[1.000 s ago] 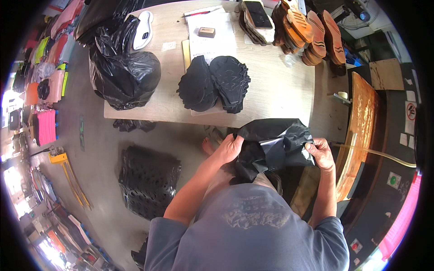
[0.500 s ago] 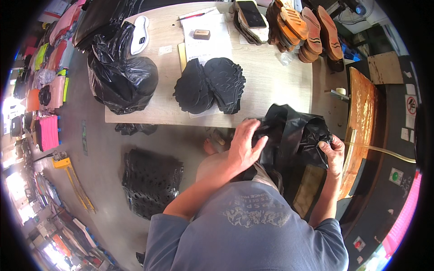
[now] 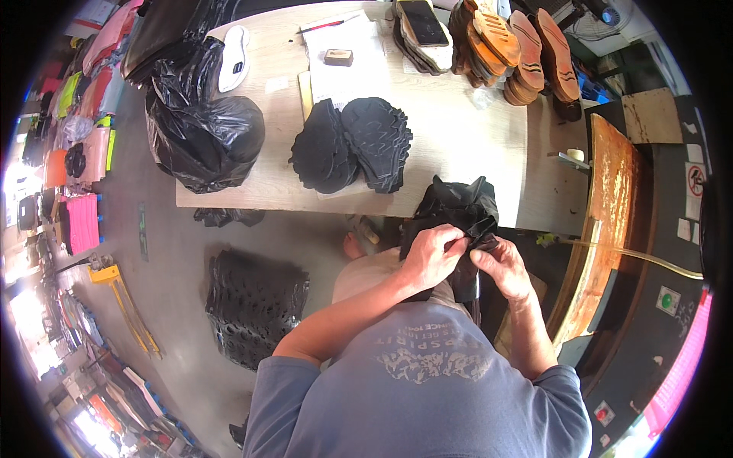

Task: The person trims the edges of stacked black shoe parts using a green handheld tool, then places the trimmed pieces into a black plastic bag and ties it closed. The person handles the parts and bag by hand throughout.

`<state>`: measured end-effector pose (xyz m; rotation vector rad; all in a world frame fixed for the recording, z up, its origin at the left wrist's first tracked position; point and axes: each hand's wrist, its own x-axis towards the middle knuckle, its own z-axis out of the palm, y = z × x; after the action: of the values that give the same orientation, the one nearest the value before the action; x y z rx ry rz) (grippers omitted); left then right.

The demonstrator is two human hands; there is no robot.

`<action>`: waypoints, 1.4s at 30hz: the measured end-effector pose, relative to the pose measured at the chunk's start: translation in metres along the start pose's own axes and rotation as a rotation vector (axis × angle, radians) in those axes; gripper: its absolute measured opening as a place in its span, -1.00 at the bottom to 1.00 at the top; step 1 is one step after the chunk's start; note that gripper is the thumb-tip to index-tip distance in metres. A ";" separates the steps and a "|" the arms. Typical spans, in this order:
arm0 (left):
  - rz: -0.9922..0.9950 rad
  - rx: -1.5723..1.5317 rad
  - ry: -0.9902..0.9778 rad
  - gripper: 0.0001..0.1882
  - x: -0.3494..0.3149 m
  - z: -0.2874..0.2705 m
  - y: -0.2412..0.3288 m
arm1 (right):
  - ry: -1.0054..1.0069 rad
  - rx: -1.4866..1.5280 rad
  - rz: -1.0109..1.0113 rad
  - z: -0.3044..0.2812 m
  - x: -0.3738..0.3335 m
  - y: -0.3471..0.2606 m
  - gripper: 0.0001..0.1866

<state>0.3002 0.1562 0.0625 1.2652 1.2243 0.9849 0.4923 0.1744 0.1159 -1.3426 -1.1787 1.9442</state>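
A black plastic bag (image 3: 456, 201) sits bunched up at the table's front edge, just above my lap. My left hand (image 3: 435, 258) is closed on its gathered near side. My right hand (image 3: 505, 269) pinches the same bunched plastic from the right, close beside the left fingers. What lies inside the bag is hidden. On the table, to the left of the bag, stand two stacks of black cut pieces, the left stack (image 3: 324, 151) leaning against the right stack (image 3: 379, 143).
A full black bag (image 3: 205, 141) stands at the table's left, beside a white sole (image 3: 235, 59). Brown soles (image 3: 489, 38) and a phone (image 3: 420, 23) lie at the back right. A dark plastic-wrapped bundle (image 3: 256, 305) rests on the floor. A wooden board (image 3: 599, 229) leans at right.
The bag, spread out to the right before, is now bunched together. My right hand has moved left beside my left hand, which has shifted slightly right and closed on the plastic.
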 end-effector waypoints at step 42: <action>-0.003 -0.179 0.073 -0.60 -0.021 -0.056 0.036 | 0.288 -1.089 -0.364 0.001 -0.022 -0.012 -0.54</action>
<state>0.2462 0.1468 0.1053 1.0959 1.1652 1.1213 0.4993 0.1628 0.1371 -1.6199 -2.2492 0.7560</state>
